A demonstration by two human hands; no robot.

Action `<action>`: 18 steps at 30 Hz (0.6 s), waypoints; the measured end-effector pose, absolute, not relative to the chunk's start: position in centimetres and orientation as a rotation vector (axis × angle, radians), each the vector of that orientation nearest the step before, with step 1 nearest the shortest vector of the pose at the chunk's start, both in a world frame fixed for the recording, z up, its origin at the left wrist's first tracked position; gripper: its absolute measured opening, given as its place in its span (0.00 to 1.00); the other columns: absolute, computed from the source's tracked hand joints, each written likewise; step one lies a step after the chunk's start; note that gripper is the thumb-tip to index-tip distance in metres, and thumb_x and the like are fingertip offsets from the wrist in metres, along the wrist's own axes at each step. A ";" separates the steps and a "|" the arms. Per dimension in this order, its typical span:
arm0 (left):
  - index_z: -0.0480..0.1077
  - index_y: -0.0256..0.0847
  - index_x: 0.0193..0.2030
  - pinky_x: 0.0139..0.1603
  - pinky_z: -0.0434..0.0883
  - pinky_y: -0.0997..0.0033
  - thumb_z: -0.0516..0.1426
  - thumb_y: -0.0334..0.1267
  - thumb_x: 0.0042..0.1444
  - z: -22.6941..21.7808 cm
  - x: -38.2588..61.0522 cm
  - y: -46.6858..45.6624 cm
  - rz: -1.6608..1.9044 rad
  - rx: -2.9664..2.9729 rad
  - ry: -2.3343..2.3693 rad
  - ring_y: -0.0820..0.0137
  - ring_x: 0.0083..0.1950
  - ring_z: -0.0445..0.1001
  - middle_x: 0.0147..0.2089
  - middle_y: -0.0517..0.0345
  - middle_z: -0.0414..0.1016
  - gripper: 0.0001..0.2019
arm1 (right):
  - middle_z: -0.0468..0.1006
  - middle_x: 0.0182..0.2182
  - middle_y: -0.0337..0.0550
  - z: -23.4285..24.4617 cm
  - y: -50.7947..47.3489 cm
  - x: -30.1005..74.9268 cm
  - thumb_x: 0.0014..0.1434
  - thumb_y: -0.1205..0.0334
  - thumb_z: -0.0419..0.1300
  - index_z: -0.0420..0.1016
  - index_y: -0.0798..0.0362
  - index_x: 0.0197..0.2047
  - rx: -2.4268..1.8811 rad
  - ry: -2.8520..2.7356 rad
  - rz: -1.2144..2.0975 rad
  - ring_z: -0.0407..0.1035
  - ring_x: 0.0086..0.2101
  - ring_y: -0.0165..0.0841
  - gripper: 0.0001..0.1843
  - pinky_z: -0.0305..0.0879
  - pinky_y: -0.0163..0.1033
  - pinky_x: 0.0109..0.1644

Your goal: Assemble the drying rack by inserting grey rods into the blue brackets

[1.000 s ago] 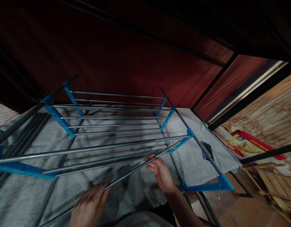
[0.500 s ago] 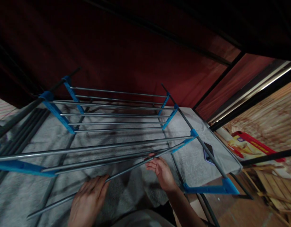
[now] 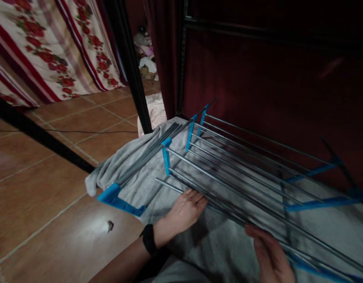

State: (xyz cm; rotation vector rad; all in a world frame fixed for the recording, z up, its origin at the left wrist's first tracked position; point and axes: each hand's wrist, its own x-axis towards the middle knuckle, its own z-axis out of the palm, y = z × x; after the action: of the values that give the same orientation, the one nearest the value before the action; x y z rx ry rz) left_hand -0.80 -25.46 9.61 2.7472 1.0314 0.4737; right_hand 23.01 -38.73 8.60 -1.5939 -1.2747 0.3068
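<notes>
A rack point(image 3: 216, 157) of thin metal rods and blue plastic brackets lies on a grey blanket. My left hand point(image 3: 188, 210), with a dark band on its wrist, is closed over a loose grey metal rod point(image 3: 169, 185). The rod's free end points left, just beside a blue bracket point(image 3: 166, 161). Farther right along the same rod is my right hand point(image 3: 271, 253), slightly blurred, its fingers bent round the rod and its thumb side partly hidden. Another blue bracket point(image 3: 119, 202) sits at the rack's near left corner.
Several loose grey tubes point(image 3: 153, 147) lie on the grey blanket point(image 3: 95, 182) at the left. Dark metal posts point(image 3: 131, 67) stand around the bed-like surface. Beyond are a tiled floor point(image 3: 51, 184), a floral curtain point(image 3: 66, 47) and a dark red cloth point(image 3: 258, 70).
My view has swung to the left, bringing the tiled floor and floral curtain in. The rod's left end now lies near a blue bracket, with both hands still on the rod.
</notes>
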 end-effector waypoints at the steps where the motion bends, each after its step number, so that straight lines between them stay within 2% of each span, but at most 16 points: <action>1: 0.72 0.41 0.48 0.48 0.66 0.62 0.50 0.33 0.67 9.7 -0.8 -25.4 0.481 2.762 1.021 0.64 0.44 0.71 0.42 0.53 0.76 0.10 | 0.83 0.44 0.48 8.4 -38.2 23.1 0.65 0.53 0.59 0.79 0.49 0.48 -1.607 -1.412 0.125 0.77 0.44 0.42 0.14 0.73 0.45 0.47; 4: 0.71 0.40 0.45 0.47 0.65 0.64 0.50 0.33 0.67 9.7 -0.6 -25.0 0.502 2.810 0.987 0.65 0.42 0.71 0.40 0.53 0.74 0.09 | 0.82 0.49 0.49 7.7 -36.3 23.4 0.69 0.53 0.55 0.76 0.50 0.55 -1.512 -1.819 -0.216 0.75 0.48 0.41 0.17 0.68 0.47 0.52; 7: 0.71 0.40 0.45 0.47 0.66 0.64 0.50 0.32 0.67 9.8 -0.4 -24.5 0.549 2.840 0.952 0.67 0.41 0.71 0.40 0.54 0.73 0.08 | 0.83 0.47 0.47 6.8 -34.5 24.2 0.71 0.53 0.51 0.74 0.50 0.57 -1.428 -2.075 -0.420 0.76 0.44 0.40 0.18 0.65 0.47 0.52; 10: 0.69 0.40 0.55 0.58 0.65 0.59 0.51 0.31 0.66 10.0 -0.6 -24.6 0.754 2.807 1.001 0.64 0.53 0.71 0.51 0.48 0.74 0.13 | 0.84 0.44 0.44 6.2 -33.5 25.5 0.71 0.54 0.52 0.74 0.50 0.58 -1.373 -2.151 -0.554 0.77 0.39 0.37 0.18 0.64 0.44 0.47; 13: 0.64 0.43 0.63 0.66 0.61 0.52 0.52 0.30 0.65 9.7 -1.6 -25.3 1.050 2.622 1.194 0.59 0.65 0.64 0.62 0.44 0.68 0.20 | 0.85 0.41 0.43 5.8 -32.9 26.9 0.69 0.55 0.57 0.74 0.51 0.58 -1.343 -2.160 -0.649 0.77 0.36 0.36 0.18 0.65 0.43 0.44; 18: 0.67 0.45 0.54 0.64 0.64 0.50 0.53 0.34 0.66 7.2 -4.7 -25.0 1.663 1.839 1.625 0.60 0.63 0.65 0.58 0.47 0.67 0.11 | 0.85 0.40 0.44 5.1 -32.5 28.0 0.68 0.55 0.58 0.77 0.49 0.57 -1.348 -2.148 -0.728 0.76 0.34 0.37 0.17 0.64 0.44 0.41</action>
State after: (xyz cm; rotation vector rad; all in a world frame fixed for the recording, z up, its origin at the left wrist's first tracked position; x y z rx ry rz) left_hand -4.74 -25.00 7.22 1.8387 1.6251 1.6627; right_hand 28.03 -32.54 5.15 -1.3478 -2.1477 -0.7285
